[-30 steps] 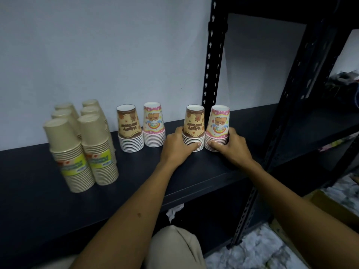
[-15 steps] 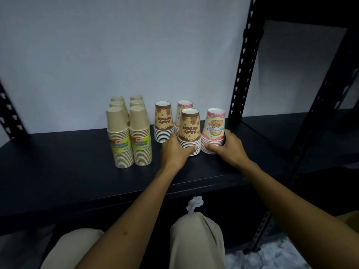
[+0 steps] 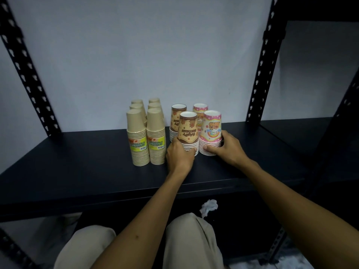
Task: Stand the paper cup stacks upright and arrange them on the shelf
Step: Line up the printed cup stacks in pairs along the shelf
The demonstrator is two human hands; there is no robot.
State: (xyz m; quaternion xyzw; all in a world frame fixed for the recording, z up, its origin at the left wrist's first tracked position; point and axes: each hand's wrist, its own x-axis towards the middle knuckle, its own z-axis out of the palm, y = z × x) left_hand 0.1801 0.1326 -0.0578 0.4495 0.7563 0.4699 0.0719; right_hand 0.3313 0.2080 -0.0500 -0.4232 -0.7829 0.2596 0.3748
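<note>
On the black shelf (image 3: 77,167) several paper cup stacks stand upside down. My left hand (image 3: 179,156) grips the base of a brown printed stack (image 3: 188,129). Beside it my right hand (image 3: 226,148) holds the bottom of a pink printed stack (image 3: 211,129). Close behind these two stand another brown stack (image 3: 177,117) and another pink stack (image 3: 200,111), partly hidden. To the left, several plain tan stacks form two rows; the front two (image 3: 136,136) (image 3: 156,134) carry yellow-green labels.
Black perforated uprights (image 3: 262,65) (image 3: 25,74) frame the shelf against a pale wall. A further dark shelf bay (image 3: 303,136) lies to the right. My knees in beige trousers (image 3: 192,239) and a crumpled white scrap (image 3: 208,206) show below the shelf edge.
Both hands slid the front brown and pink stacks leftward along the shelf, so they now stand just in front of the rear pair, near the tan stacks. The camera view shifted too.
</note>
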